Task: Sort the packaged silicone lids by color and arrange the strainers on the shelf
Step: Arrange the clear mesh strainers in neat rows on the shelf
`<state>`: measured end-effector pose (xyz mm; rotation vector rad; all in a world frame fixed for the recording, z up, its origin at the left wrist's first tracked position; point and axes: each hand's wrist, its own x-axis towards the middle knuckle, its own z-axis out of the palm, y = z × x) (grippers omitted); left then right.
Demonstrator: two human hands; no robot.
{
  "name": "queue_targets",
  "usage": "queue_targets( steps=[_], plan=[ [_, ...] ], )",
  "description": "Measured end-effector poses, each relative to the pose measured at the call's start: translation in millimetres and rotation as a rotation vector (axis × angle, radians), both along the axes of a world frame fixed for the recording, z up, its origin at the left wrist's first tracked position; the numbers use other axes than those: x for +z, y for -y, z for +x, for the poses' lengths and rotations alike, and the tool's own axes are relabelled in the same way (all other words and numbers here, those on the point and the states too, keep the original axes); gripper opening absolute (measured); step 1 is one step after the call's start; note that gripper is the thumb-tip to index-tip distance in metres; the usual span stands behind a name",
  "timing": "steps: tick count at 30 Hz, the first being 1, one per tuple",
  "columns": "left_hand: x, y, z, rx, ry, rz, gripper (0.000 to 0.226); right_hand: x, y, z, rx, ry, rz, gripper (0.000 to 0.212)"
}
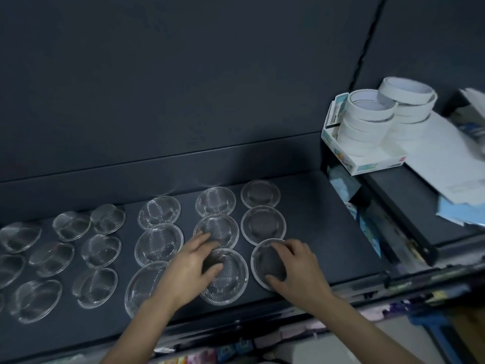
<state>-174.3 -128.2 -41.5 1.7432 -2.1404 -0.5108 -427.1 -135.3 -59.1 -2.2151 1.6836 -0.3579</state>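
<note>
Seventeen strainers [263,225], two tape stacks [367,119]

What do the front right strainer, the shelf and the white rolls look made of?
The front right strainer, gripped by the right hand: likely fine metal mesh, from the dark woven centre, with a paler smooth rim, metal or plastic unclear. The shelf: dark matte panel, probably painted metal. The white rolls: look like paper-backed tape, matte.
</note>
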Motion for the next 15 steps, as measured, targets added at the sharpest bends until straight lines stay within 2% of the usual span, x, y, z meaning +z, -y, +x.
queue_targets(
  steps=[5,10,15],
  plan=[
    [-1,2,3,-0.017,-0.005,0.025,0.059,3,3,5,0.009,-0.082,-0.009,0.071],
    [-5,8,2,-0.015,0.019,0.036,0.061,8,19,20,0.025,0.005,-0.083,0.064],
    [-8,11,-3,-0.012,0.058,0.072,0.064,1,47,38,0.113,-0.135,-0.023,0.060]
  ],
)
